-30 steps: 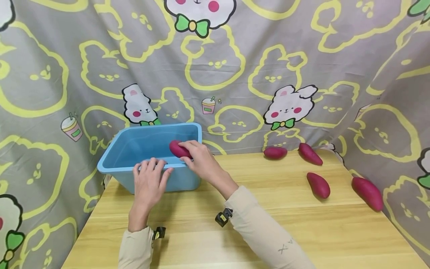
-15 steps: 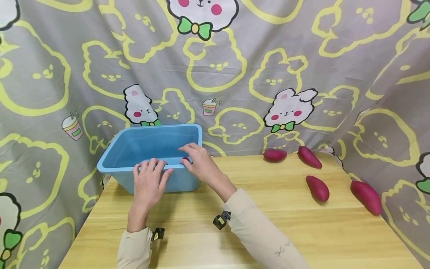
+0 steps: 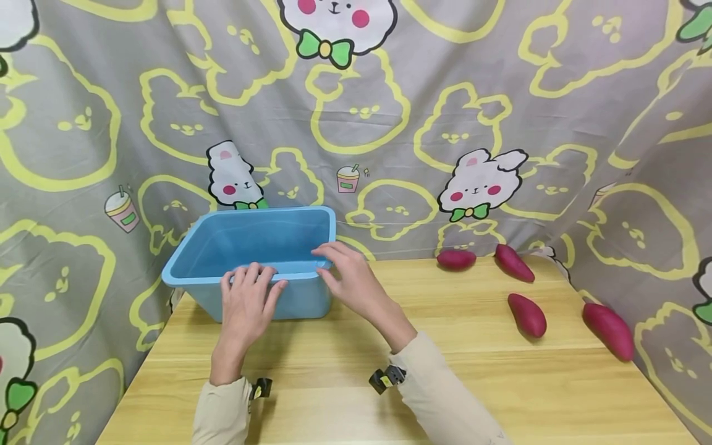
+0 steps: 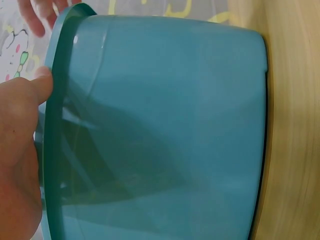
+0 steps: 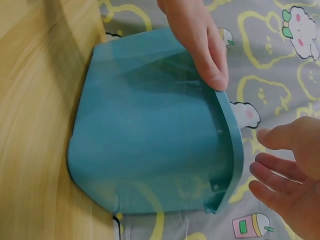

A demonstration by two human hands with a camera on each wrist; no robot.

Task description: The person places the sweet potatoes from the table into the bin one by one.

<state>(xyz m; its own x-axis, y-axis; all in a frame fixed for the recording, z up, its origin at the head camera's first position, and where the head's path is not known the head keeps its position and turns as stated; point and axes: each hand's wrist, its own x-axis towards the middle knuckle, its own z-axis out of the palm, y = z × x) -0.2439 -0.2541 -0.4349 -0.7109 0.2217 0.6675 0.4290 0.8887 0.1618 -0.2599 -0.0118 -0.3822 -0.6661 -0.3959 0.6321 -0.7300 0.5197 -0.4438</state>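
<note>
My left hand [image 3: 245, 306] grips the near rim of a light blue plastic bin [image 3: 264, 300], fingers over the edge and thumb on the outer side. In the left wrist view that thumb [image 4: 44, 84] presses against the rim. By the bin's right front corner is my right hand [image 3: 356, 278], its fingers apart and loosely bent, holding nothing. The right wrist view shows this right hand [image 5: 295, 170] clear of the rim. The near wall hides part of the bin's floor, and no sweet potato shows inside.
Several purple-red sweet potatoes lie on the right of the wooden table [image 3: 345, 383]: one [image 3: 456, 259] and another [image 3: 514, 262] along the back, one [image 3: 527, 315] nearer, one [image 3: 608, 330] by the right edge. A patterned grey curtain [image 3: 384, 161] hangs behind and at the sides.
My right hand held a sweet potato over the bin, then let it go inside. Empty now, it has drawn slightly right towards the bin's corner. My left hand stays on the rim.
</note>
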